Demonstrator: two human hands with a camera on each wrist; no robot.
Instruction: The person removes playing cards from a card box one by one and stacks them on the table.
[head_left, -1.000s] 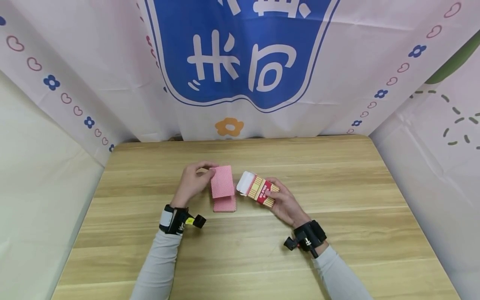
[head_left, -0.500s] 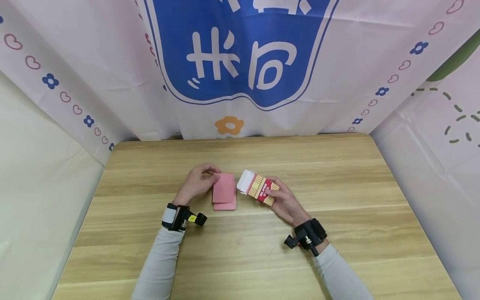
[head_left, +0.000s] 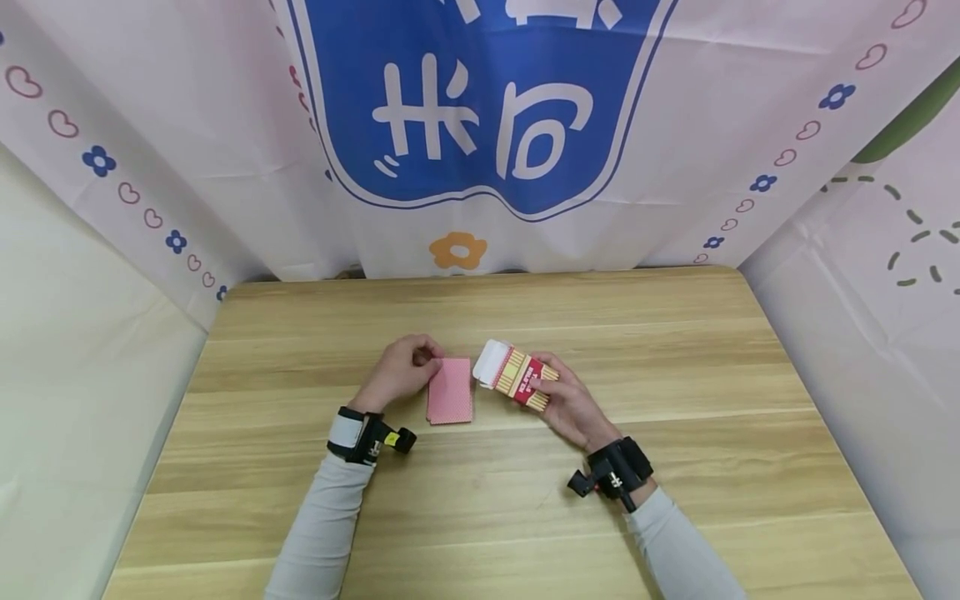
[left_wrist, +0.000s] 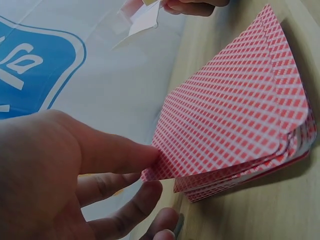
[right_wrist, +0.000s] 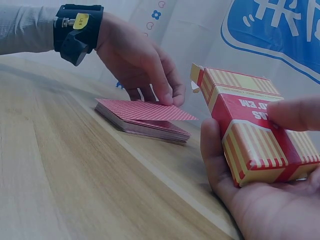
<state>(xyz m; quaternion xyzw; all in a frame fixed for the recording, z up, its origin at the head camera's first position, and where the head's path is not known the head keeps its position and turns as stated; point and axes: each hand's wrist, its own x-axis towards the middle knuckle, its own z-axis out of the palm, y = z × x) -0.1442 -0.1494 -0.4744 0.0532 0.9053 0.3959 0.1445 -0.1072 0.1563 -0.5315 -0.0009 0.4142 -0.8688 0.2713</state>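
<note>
My left hand [head_left: 403, 368] pinches a playing card [left_wrist: 215, 115] by one corner, thumb on top and fingertips underneath. The card has a red-and-white checked back and lies over the deck [right_wrist: 117, 119], nearly in line with it. In the right wrist view, the pinched end stands slightly raised above the cards below, while the other end rests on the stack. My right hand [head_left: 579, 414] grips a card box [head_left: 521, 379], striped yellow with a red band, its thumb across the printed face [right_wrist: 252, 117]. The box's white open flap [head_left: 491, 363] points toward the deck.
A wood-grain table [head_left: 480, 517] carries the deck near its middle. White cloth with a blue printed badge [head_left: 487, 108] hangs behind the far edge, and pale cloth walls [head_left: 67, 375] flank both sides. Each wrist wears a black camera strap [head_left: 621, 471].
My left hand has drawn the pinched card toward me and lowered it, from jutting past the deck's far end to nearly covering the deck. The right hand and box have stayed almost still.
</note>
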